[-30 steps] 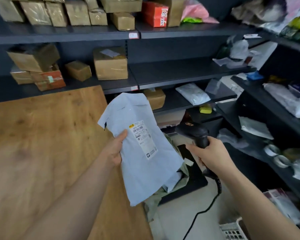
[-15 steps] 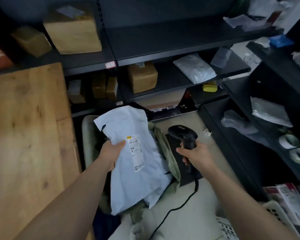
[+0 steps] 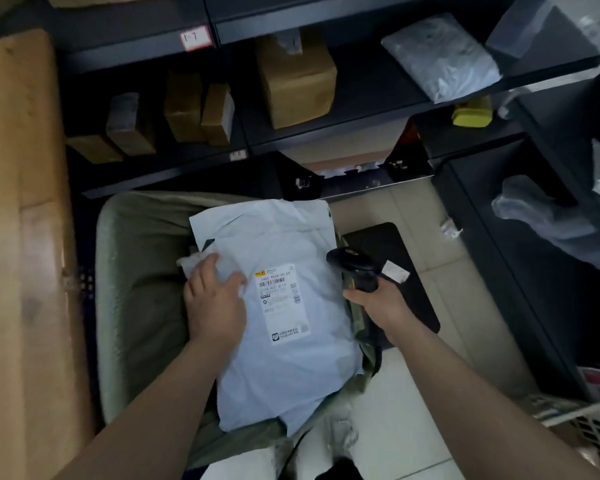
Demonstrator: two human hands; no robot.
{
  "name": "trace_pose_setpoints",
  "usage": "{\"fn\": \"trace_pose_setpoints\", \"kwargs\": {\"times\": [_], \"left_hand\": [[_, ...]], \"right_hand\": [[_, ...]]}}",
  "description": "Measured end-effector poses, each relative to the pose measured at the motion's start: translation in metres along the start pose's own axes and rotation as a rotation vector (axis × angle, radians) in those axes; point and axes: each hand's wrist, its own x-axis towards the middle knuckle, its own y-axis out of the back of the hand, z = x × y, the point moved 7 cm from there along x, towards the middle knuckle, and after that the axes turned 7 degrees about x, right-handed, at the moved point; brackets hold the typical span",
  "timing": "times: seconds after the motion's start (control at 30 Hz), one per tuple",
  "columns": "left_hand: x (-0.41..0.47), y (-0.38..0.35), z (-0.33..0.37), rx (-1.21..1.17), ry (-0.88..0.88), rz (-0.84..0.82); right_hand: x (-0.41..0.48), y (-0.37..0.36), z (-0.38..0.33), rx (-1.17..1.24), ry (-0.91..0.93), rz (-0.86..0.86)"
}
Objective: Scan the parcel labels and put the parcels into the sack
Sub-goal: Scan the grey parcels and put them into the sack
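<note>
Parcel [image 3: 291, 375], held by left hand [image 3: 215, 306], bears label [image 3: 283, 303] reading "R932".

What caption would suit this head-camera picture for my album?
Left hand holds a labelled pale parcel over the open sack; right hand grips the barcode scanner.

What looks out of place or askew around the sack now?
The pale grey plastic mailer parcel lies skewed across the mouth of the olive fabric sack, overhanging its right rim rather than sitting inside, its edge crumpled under the left hand. Nothing looks torn or spilled.
</note>
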Motion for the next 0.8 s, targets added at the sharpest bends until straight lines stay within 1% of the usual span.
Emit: {"fn": "trace_pose_setpoints", "kwargs": {"times": [0.07,0.13,0.23,0.3,0.4,0.53,0.67,0.8], "left_hand": [[-0.003,-0.016,0.003,-0.026,0.013,-0.133],[-0.008,-0.031,0.009,0.038,0.000,-0.290],[-0.016,-0.049,0.014,0.136,-0.022,-0.421],[-0.017,-0.059,0.013,0.113,0.003,-0.464],[-0.017,-0.071,0.011,0.096,0.037,-0.502],[-0.017,-0.087,0.025,0.126,0.027,-0.541],[-0.015,-0.104,0.042,0.219,-0.021,-0.566],[-0.009,-0.111,0.052,0.339,-0.087,-0.585]], "right_hand": [[0.009,-0.002,0.009,-0.002,-0.025,-0.005],[0.016,-0.002,0.014,-0.022,-0.030,0.004],[0.022,0.001,0.018,-0.031,-0.033,0.063],[0.024,0.008,0.016,0.001,-0.036,0.098],[0.019,0.022,0.008,0.017,-0.033,0.104],[0.011,0.041,-0.002,0.046,0.009,0.122],[0.010,0.044,-0.017,0.033,0.058,0.118],[0.004,0.043,-0.016,0.038,0.074,0.102]]}}
